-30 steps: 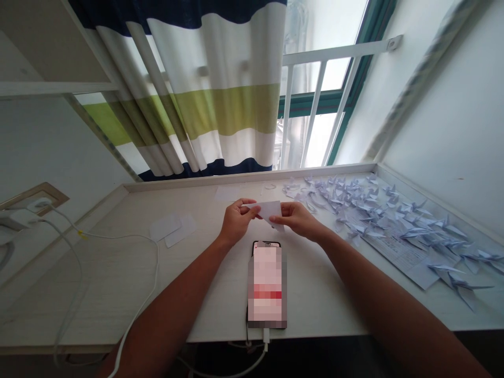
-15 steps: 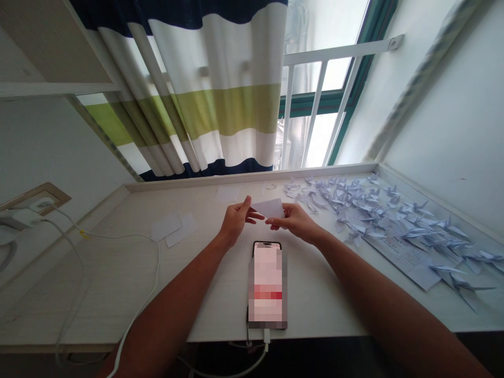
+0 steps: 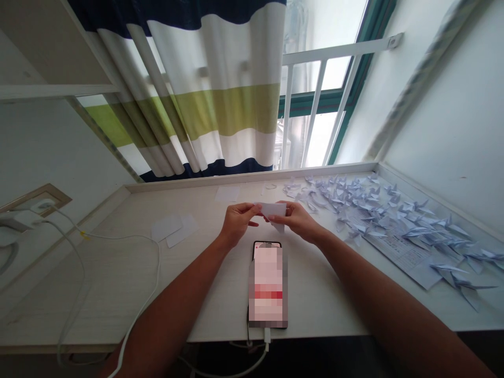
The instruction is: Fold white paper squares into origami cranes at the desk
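A small sheet of white paper (image 3: 274, 210) is held up between my two hands above the desk, with a fold across it and a flap hanging below its right part. My left hand (image 3: 239, 220) pinches its left corner between thumb and fingers. On the opposite side, my right hand (image 3: 298, 219) grips the right edge, its thumb lying across the front. The far fingers of both hands are partly hidden behind the paper. Just below the hands lies a phone (image 3: 268, 286) with its screen lit and blurred out.
Many folded paper cranes (image 3: 354, 205) cover the desk's right side, some on a printed sheet (image 3: 409, 262). Loose paper squares (image 3: 167, 227) lie at left, another piece (image 3: 227, 193) at the back. A white cable (image 3: 157, 262) crosses the left side; a charging plug (image 3: 267, 335) enters the phone.
My left thumb has come down onto the paper's left corner. The paper has been turned and bent, so a flap now hangs below my right thumb.
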The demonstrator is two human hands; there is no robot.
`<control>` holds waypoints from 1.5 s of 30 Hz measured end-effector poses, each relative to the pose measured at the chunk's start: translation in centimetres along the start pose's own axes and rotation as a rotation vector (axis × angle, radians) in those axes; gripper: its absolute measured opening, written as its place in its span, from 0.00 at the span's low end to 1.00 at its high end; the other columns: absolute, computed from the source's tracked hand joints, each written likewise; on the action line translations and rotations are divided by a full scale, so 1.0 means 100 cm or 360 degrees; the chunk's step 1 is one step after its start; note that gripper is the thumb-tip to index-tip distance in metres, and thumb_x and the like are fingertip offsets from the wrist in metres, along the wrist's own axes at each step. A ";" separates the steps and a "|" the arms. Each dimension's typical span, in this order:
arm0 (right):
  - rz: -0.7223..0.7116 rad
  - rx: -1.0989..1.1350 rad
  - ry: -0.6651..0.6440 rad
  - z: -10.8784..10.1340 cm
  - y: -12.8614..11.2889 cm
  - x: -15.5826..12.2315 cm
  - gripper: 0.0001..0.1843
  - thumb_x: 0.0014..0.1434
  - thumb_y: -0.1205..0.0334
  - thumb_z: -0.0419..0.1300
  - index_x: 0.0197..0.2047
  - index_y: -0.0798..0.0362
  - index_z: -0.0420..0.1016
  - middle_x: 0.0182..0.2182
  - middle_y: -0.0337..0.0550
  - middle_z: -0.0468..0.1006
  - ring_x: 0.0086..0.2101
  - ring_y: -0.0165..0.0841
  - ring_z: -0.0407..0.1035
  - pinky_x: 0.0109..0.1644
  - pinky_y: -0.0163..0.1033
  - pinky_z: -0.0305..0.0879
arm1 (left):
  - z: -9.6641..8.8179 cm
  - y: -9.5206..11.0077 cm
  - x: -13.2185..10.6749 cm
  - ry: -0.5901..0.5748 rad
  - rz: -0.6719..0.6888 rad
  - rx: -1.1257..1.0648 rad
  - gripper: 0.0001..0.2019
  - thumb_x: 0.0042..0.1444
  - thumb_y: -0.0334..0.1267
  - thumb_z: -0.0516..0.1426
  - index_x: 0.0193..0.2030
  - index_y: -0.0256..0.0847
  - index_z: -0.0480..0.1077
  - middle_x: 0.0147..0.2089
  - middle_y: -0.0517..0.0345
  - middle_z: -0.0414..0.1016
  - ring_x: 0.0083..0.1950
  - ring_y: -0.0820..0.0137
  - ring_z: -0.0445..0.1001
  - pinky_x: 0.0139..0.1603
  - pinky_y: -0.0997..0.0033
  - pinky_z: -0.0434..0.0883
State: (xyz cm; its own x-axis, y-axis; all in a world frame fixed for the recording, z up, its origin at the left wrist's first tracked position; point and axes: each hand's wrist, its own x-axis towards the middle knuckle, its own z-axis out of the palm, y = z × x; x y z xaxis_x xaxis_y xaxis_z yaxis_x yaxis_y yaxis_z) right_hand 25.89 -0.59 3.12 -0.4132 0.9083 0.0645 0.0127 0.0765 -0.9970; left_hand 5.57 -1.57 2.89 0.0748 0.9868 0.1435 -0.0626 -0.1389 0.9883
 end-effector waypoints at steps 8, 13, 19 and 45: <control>-0.0127 -0.0054 0.0221 -0.001 0.000 0.002 0.23 0.52 0.41 0.72 0.38 0.53 0.86 0.33 0.45 0.84 0.31 0.35 0.73 0.32 0.39 0.66 | 0.003 0.002 -0.001 0.0027 -0.0063 -0.0114 0.20 0.48 0.54 0.70 0.35 0.36 0.80 0.38 0.49 0.83 0.42 0.58 0.83 0.35 0.62 0.82; -0.0145 -0.0138 0.0206 -0.002 0.002 0.002 0.21 0.55 0.43 0.70 0.40 0.52 0.86 0.31 0.43 0.83 0.29 0.33 0.71 0.31 0.37 0.63 | 0.003 0.002 -0.002 -0.0013 -0.0051 -0.0169 0.24 0.50 0.54 0.70 0.48 0.39 0.82 0.48 0.47 0.84 0.46 0.59 0.82 0.39 0.60 0.83; -0.0153 -0.0098 0.0242 0.001 0.002 0.002 0.22 0.54 0.42 0.71 0.40 0.53 0.86 0.31 0.43 0.83 0.29 0.33 0.71 0.30 0.37 0.62 | 0.006 -0.001 -0.001 0.0063 -0.0107 -0.0247 0.25 0.47 0.56 0.71 0.44 0.38 0.82 0.46 0.46 0.84 0.46 0.57 0.83 0.41 0.58 0.82; -0.0287 -0.0031 0.0409 0.003 0.001 0.003 0.20 0.52 0.44 0.73 0.39 0.51 0.87 0.32 0.45 0.85 0.31 0.36 0.74 0.34 0.41 0.68 | 0.011 0.005 -0.005 0.0057 0.0018 -0.0368 0.24 0.59 0.58 0.62 0.49 0.38 0.79 0.51 0.46 0.83 0.47 0.58 0.83 0.46 0.58 0.80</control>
State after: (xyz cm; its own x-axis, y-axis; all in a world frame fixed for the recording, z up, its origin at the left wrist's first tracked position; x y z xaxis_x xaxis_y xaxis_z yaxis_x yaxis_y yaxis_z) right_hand 25.52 -0.45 3.05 -0.1670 0.9534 0.2514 -0.0216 0.2514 -0.9677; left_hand 6.55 -2.25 3.34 0.0375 0.9882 0.1486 -0.2896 -0.1316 0.9480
